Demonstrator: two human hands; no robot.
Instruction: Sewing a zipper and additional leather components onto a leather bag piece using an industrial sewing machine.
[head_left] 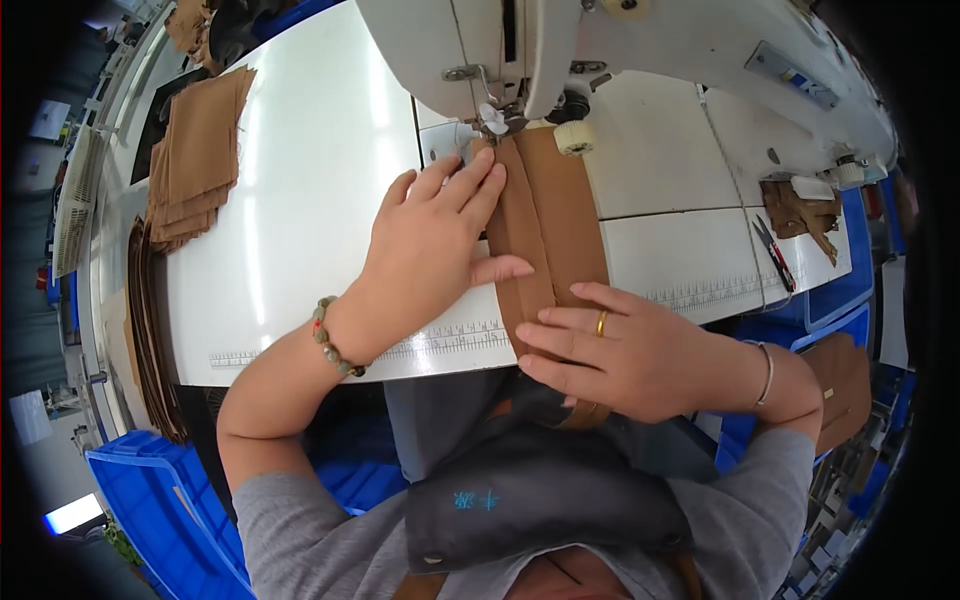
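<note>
A strip of brown fabric (pixel 575 215) with a folded seam along its length runs from under the sewing machine (pixel 495 118) down over the table's front edge. My left hand (pixel 435 225) lies on its left side with fingers stretched, the fingertips close to the presser foot and the thumb on the cloth. Lower down, my right hand (pixel 630 350) rests on the strip near the front edge. Its fingers are spread over the fabric, and the thumb is partly hidden below.
Stacked brown fabric pieces (pixel 195 150) lie at the table's left. Scissors (pixel 773 255) and a crumpled brown scrap (pixel 803 215) are at the right. A blue bin (pixel 150 480) stands below on the left. The machine's arm overhangs the back of the white table (pixel 290 190).
</note>
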